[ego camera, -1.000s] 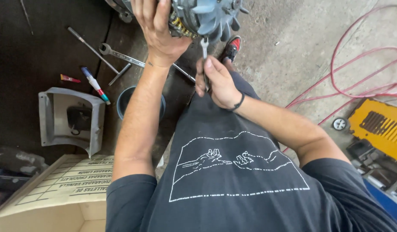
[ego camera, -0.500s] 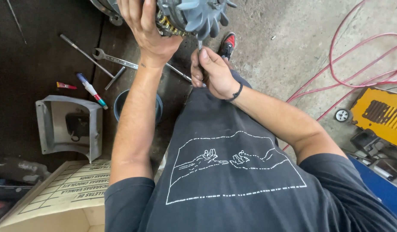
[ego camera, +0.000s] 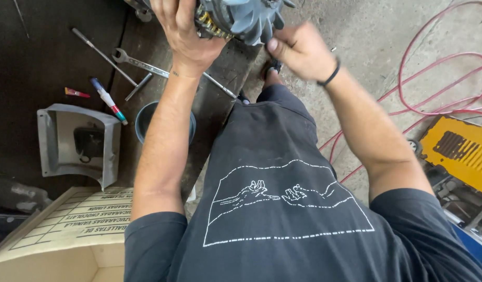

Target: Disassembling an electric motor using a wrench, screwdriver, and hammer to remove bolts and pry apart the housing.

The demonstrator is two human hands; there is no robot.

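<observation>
A grey alternator (ego camera: pixel 246 18) with fan blades and copper windings is held up at the top edge of the view, partly cut off. My left hand (ego camera: pixel 186 31) grips its left side from below, fingers wrapped over the body. My right hand (ego camera: pixel 303 49) is against the fan on the right side, with the thumb on a blade and the fingers curled. No tool shows in that hand. A black band is on the right wrist.
On the dark workbench (ego camera: pixel 42 62) lie a combination wrench (ego camera: pixel 141 62), a T-handle tool (ego camera: pixel 108 57), a marker pen (ego camera: pixel 108 99), a grey cup (ego camera: pixel 144 117) and a grey metal housing (ego camera: pixel 76 143). A cardboard box (ego camera: pixel 68 230) sits lower left. A red hose (ego camera: pixel 434 68) and a yellow machine (ego camera: pixel 460 151) are on the concrete floor.
My right hand has risen from under the alternator, where it held a small wrench, to the fan's right side. The left hand keeps its grip.
</observation>
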